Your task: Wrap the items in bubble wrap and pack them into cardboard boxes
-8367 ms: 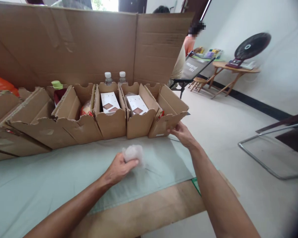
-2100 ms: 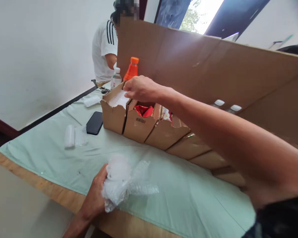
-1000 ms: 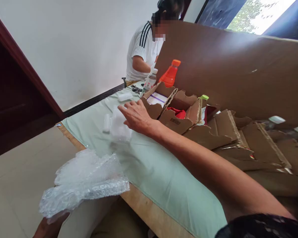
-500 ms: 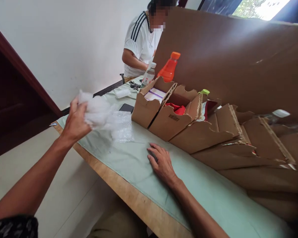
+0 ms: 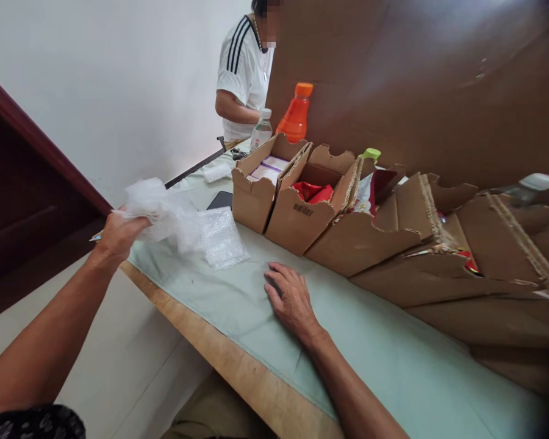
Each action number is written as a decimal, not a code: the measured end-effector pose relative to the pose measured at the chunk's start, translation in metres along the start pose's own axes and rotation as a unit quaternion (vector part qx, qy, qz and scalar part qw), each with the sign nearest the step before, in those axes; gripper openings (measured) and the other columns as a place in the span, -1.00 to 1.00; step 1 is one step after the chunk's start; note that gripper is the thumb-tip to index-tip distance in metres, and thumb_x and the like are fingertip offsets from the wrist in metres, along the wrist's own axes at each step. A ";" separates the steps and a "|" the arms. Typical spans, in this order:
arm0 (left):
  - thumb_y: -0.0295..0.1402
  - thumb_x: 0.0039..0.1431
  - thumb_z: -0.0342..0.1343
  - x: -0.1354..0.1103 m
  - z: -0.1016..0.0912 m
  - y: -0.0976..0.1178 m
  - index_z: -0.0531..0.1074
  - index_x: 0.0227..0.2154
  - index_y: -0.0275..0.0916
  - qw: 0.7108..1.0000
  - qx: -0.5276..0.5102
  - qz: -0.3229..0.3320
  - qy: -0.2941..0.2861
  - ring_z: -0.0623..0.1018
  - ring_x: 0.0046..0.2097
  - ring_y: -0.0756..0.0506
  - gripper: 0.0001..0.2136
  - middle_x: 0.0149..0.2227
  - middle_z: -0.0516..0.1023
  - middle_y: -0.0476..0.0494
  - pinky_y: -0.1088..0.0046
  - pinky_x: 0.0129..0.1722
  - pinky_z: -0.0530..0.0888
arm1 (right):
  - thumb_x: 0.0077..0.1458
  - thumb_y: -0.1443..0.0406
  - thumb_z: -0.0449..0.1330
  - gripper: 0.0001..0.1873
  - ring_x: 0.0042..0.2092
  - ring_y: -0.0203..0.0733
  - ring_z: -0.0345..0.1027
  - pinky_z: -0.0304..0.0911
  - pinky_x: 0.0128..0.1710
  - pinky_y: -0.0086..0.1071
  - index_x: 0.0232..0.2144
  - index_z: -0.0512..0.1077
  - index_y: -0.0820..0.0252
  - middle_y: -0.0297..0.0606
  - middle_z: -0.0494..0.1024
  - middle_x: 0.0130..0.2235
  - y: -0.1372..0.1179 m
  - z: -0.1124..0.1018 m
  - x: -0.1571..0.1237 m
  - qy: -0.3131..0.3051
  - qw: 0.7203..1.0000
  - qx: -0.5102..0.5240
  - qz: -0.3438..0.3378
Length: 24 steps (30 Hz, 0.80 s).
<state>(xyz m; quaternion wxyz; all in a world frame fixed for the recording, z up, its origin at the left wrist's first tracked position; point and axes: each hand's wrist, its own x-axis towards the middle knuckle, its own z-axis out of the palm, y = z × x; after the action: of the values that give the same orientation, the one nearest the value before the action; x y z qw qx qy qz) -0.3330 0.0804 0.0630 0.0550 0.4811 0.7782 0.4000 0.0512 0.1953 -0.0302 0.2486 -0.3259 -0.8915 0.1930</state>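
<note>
Hands, two, set well apart. Left hand [image 5: 123, 235]: clamped on one crumpled bundle of bubble wrap [image 5: 153, 204], clear, raised near the table's edge. Right hand [image 5: 293, 299]: fingers loosely spread, thumb apart, laid on pale green cloth [image 5: 229, 305]. Bearings from the right hand, twelve pointing straight away from the worker: left hand and bundle, ten o'clock; also at ten, closer in, one flat sheet of bubble wrap [image 5: 226, 238] on the cloth, meeting the bundle's lower end; whether the two are joined I cannot tell. Between ten and eleven, just behind the sheet, one dark phone [image 5: 221, 200], partly covered. At eleven, one cardboard bin [image 5: 252, 201] holding white packs [image 5: 269, 167] with a purple line. At twelve, a second bin [image 5: 281, 216] with a red packet [image 5: 313, 192]; more bins run on towards three. Beyond, at twelve, an orange bottle [image 5: 297, 116]; beside it, a clear bottle [image 5: 261, 131], white-capped. At one, a green cap [image 5: 370, 154] and a tall cardboard panel [image 5: 393, 79]. Farthest, between eleven and twelve, a co-worker [image 5: 242, 73] in a white shirt, black stripes at the shoulder.
</note>
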 end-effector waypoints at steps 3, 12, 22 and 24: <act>0.22 0.34 -0.03 -0.011 -0.012 0.002 0.42 0.10 -0.52 0.992 -0.076 -0.061 -0.080 0.62 0.03 -0.24 -0.25 -0.05 0.66 -0.18 0.07 0.11 0.57 | 0.26 0.26 0.12 -0.62 0.19 0.13 0.46 0.36 0.14 0.07 0.07 0.54 0.08 -0.01 0.57 0.20 -0.002 -0.001 0.000 0.017 1.000 0.015 0.021; 0.36 -0.28 0.39 -0.030 -0.012 -0.028 -0.16 0.51 -0.28 0.974 -0.166 -0.132 -0.076 0.14 0.49 -0.55 0.41 0.48 0.10 -0.59 -0.16 0.36 0.29 | 0.27 -0.07 0.15 -0.17 0.47 0.23 0.07 0.18 0.30 0.26 0.47 0.08 0.00 0.05 0.09 0.51 -0.044 0.004 0.045 -0.048 0.997 0.056 0.039; 0.27 -0.11 0.38 -0.052 0.050 -0.050 0.19 0.37 -0.19 1.000 0.009 0.005 -0.005 -0.14 0.55 -0.55 0.06 0.56 -0.30 -0.40 -0.20 0.47 0.03 | 0.23 0.08 0.30 -0.13 0.51 0.25 -0.05 0.05 0.41 0.13 0.46 0.14 0.21 0.17 0.00 0.52 -0.107 0.071 0.112 -0.125 0.992 -0.001 0.014; 0.20 -0.09 0.41 -0.046 0.060 -0.049 0.29 0.30 -0.22 0.999 0.024 -0.006 0.022 -0.15 0.54 -0.59 -0.04 0.56 -0.33 -0.41 -0.23 0.47 -0.01 | 0.23 0.12 0.30 -0.17 0.49 0.24 0.01 0.08 0.40 0.10 0.44 0.17 0.23 0.17 0.04 0.51 -0.106 0.075 0.120 -0.113 0.994 0.001 0.005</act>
<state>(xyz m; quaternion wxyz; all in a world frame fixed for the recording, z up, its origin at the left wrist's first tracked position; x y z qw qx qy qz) -0.3148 0.0677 -0.0244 0.0284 0.4690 0.7914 0.3912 -0.1222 0.1870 0.0017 0.1454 -0.3062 -0.9122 0.2303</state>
